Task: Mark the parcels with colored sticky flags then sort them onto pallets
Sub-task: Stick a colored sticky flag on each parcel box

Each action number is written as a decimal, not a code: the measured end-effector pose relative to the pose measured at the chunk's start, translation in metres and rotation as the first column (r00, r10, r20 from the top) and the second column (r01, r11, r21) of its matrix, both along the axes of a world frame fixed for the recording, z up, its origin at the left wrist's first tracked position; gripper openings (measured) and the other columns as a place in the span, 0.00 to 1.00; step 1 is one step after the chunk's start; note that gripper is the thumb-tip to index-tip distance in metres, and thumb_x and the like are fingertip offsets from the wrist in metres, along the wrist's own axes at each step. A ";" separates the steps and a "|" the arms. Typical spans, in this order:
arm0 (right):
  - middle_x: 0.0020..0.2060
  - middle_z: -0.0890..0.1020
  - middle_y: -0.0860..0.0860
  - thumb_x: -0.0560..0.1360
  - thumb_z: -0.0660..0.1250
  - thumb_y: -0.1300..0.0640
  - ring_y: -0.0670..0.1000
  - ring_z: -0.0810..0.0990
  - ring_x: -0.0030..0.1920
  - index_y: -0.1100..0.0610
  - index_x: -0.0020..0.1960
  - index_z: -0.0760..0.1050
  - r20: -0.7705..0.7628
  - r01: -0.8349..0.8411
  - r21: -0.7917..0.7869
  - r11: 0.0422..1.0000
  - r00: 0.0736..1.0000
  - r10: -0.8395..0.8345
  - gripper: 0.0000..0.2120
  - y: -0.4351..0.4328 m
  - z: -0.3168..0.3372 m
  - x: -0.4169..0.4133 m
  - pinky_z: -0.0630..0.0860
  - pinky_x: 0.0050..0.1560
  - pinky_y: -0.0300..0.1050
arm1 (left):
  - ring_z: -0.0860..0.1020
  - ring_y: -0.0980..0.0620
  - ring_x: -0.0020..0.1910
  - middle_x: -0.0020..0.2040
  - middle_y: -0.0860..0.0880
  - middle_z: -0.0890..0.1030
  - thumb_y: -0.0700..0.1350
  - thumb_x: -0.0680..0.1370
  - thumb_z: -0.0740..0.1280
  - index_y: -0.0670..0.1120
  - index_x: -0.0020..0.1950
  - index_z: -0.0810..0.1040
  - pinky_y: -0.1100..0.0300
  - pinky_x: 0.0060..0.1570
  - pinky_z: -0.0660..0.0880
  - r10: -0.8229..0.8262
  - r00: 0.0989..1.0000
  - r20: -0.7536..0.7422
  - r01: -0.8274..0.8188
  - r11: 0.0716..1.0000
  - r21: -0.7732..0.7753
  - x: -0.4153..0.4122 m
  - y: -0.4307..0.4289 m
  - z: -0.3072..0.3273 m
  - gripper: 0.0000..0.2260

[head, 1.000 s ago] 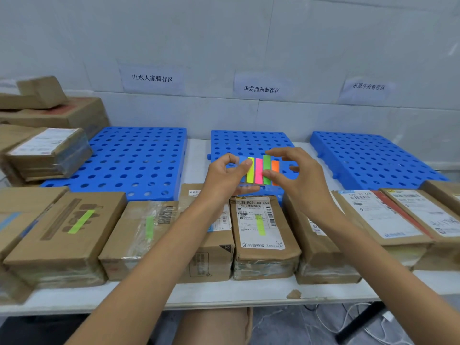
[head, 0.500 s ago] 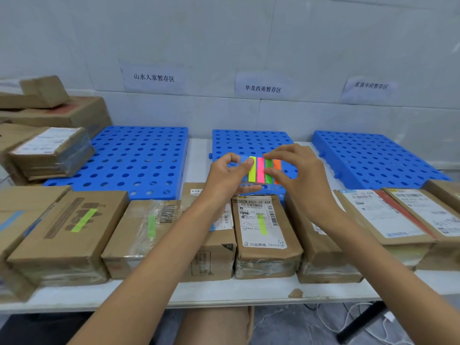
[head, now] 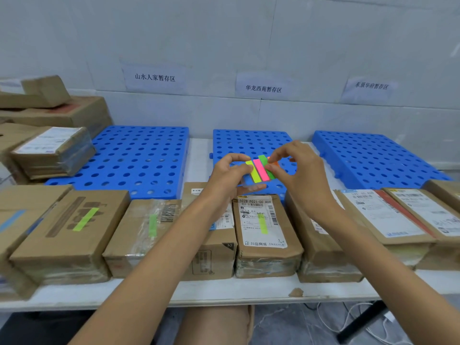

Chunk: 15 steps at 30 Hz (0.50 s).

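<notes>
My left hand [head: 227, 174] holds a small pad of sticky flags [head: 261, 169] with yellow, pink, green and orange strips, raised above the middle blue pallet [head: 251, 143]. My right hand [head: 297, 170] pinches the pad's right edge at the orange strip. Along the table's front stands a row of brown parcels. Three of them carry a flag: the left box [head: 72, 230], the taped box [head: 146, 227] and the labelled box [head: 263, 232]. The parcels on the right [head: 383, 215] show no flag. The left pallet [head: 134, 155] and right pallet [head: 368, 158] are bare.
More brown boxes [head: 49, 150] are stacked at the far left. Three paper signs hang on the wall, one [head: 263, 88] above each pallet. The white table edge [head: 224, 292] runs in front of the parcels; cables lie on the floor at lower right.
The pad has tilted slightly and risen a little. My right fingers have shifted from the green strip to the orange one at the pad's right edge.
</notes>
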State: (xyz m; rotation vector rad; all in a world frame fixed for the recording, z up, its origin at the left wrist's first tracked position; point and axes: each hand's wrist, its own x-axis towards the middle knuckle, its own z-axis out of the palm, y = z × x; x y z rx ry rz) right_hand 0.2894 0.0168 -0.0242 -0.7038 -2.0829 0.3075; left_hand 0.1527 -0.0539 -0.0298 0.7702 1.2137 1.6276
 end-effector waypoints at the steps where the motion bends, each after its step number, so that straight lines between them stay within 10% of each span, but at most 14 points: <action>1: 0.40 0.76 0.46 0.70 0.72 0.56 0.48 0.74 0.46 0.55 0.41 0.77 0.005 -0.013 -0.018 1.000 1.000 0.013 0.05 0.001 0.000 0.000 0.67 0.48 0.36 | 0.82 0.46 0.44 0.50 0.40 0.78 0.34 0.76 0.65 0.43 0.52 0.74 0.52 0.41 0.82 -0.009 1.000 0.012 0.009 1.000 -0.007 0.000 0.000 0.001 0.07; 15: 0.40 0.74 0.47 0.69 0.73 0.57 0.49 0.73 0.45 0.56 0.42 0.79 0.024 -0.061 0.059 0.996 0.998 0.060 0.04 -0.006 -0.007 -0.005 0.67 0.46 0.34 | 0.83 0.42 0.41 0.51 0.37 0.82 0.44 0.74 0.71 0.39 0.49 0.79 0.55 0.38 0.80 -0.053 0.996 -0.065 0.053 0.999 0.012 -0.004 -0.003 0.000 0.09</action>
